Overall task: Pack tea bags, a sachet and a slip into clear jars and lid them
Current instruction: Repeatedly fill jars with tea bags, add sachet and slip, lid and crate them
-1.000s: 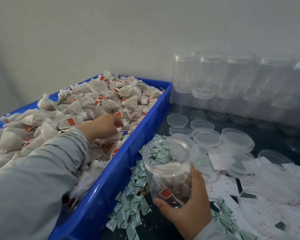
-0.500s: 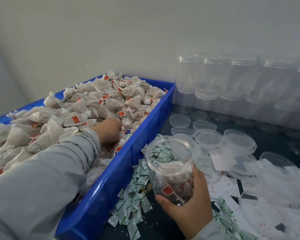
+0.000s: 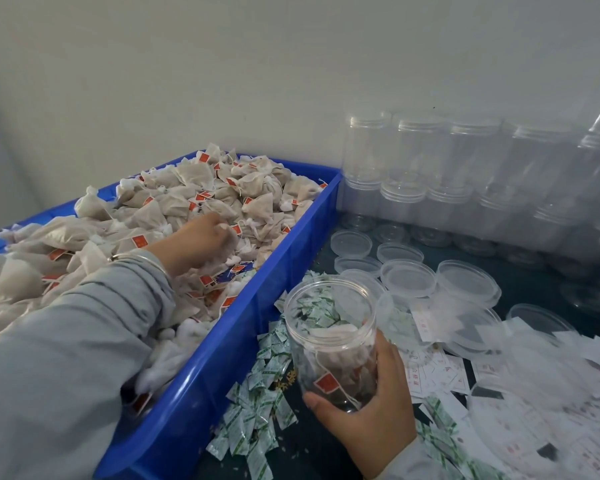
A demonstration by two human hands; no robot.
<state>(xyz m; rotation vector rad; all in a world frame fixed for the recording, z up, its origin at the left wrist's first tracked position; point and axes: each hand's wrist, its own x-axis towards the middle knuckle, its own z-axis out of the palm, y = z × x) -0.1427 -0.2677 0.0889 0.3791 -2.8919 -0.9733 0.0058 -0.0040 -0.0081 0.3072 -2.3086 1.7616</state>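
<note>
A blue crate (image 3: 222,368) on the left is heaped with beige tea bags (image 3: 201,199) that carry red tags. My left hand (image 3: 198,242) is down in the heap, fingers curled around tea bags. My right hand (image 3: 371,407) grips an open clear jar (image 3: 331,337) just right of the crate; a few tea bags lie in its bottom. Green-and-white sachets (image 3: 257,424) are scattered on the dark table beside the crate. White paper slips (image 3: 440,372) lie to the right of the jar.
Several loose clear lids (image 3: 407,277) lie behind the jar. Stacks of empty clear jars (image 3: 416,157) line the back wall on the right. More slips and clear plastic cover the table's right side.
My left hand has risen a little out of the heap with tea bags gathered in its fingers. The jar in my right hand has stayed put.
</note>
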